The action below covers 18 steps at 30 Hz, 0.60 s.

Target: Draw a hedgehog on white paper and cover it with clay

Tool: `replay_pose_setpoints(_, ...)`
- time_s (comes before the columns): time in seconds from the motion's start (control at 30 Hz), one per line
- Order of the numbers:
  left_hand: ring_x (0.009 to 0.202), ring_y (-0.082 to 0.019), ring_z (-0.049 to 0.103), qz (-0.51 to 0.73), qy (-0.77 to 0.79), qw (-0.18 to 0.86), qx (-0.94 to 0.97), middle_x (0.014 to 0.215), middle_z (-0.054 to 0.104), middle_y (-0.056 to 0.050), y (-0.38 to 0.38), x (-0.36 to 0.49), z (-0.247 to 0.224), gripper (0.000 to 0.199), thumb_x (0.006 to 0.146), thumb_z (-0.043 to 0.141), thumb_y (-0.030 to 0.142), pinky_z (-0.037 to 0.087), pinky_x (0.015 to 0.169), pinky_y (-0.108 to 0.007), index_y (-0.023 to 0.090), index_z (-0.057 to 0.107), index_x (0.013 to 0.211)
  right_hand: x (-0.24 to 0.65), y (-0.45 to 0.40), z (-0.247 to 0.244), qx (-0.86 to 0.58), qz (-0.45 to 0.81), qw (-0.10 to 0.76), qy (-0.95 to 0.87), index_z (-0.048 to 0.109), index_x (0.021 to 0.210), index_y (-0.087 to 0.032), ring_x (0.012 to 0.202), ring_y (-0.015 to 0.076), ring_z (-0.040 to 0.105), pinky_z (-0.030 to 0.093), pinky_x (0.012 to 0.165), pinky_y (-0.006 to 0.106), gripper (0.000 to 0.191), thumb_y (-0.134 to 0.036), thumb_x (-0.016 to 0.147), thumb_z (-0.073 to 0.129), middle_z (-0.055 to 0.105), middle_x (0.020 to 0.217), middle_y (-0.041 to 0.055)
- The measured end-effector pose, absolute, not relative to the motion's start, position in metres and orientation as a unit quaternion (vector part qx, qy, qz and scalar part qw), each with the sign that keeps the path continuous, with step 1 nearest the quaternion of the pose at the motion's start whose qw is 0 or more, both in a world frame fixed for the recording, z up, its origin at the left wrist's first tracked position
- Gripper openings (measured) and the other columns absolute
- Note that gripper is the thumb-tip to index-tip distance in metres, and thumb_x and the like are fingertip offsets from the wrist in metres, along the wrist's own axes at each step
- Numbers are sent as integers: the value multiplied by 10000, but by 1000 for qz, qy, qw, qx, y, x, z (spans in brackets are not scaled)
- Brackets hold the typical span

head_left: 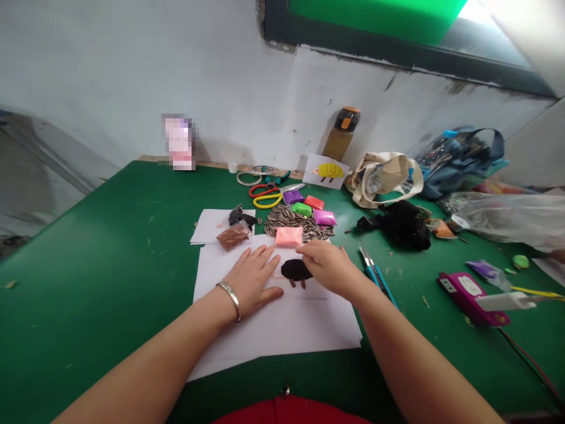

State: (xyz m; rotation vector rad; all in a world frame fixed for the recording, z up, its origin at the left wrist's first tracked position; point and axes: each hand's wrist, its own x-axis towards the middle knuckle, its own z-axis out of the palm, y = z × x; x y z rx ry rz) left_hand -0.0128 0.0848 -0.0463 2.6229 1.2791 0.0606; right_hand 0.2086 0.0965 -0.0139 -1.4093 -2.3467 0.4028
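My left hand (252,281), with a silver bracelet at its wrist, lies flat with spread fingers on white paper (282,330). My right hand (332,266) is over the right part of a black oval shape (295,270) with small brown legs below it. Its fingers are bent close together; whether they hold anything is hidden. Just beyond the hands are a pink clay packet (289,237), a brown clay packet (233,235) and a heap of striped seeds (282,219). Black clay (241,217) sits behind the brown packet.
Scissors (267,201) and purple, green, red and violet packets lie behind the seeds. A hedgehog picture (327,172) leans by a bottle (342,135). Right of the paper are a teal cutter (377,277), a black bag (404,225) and a magenta glue device (472,297).
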Motion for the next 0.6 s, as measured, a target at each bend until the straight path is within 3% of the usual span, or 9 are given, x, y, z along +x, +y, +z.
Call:
replay_pose_setpoints(0.13,1373,-331,245,22,429,114,896,1482,333,-144,85,-13,-45,598,883,460,513,198,1089,-540,191,396,1383,213,89,-28,-512,169,166,-826,699,950,-244,928,194,602,439,829,332,271,-115,818,500,667,970,34)
replay_pose_setpoints(0.3,1363,-340,257,22,430,111,896,1481,332,-149,85,-14,-45,600,889,431,541,204,1086,-545,190,407,1374,237,92,-31,-543,201,138,-804,692,1014,-251,899,199,618,417,882,391,290,-184,887,440,665,960,45)
replay_pose_setpoints(0.5,1366,-346,250,9,432,113,895,1482,332,-148,86,-13,-44,611,865,478,512,209,1084,-551,184,403,1375,236,88,-25,-523,174,110,-827,722,781,-277,833,205,597,356,934,488,320,-182,895,438,635,845,39)
replay_pose_setpoints(0.6,1367,-346,248,5,436,116,892,1478,339,-142,86,-12,-43,617,858,497,503,208,1085,-551,185,397,1378,232,85,-22,-531,172,97,-824,721,757,-285,815,207,595,337,944,516,326,-183,894,443,620,821,37)
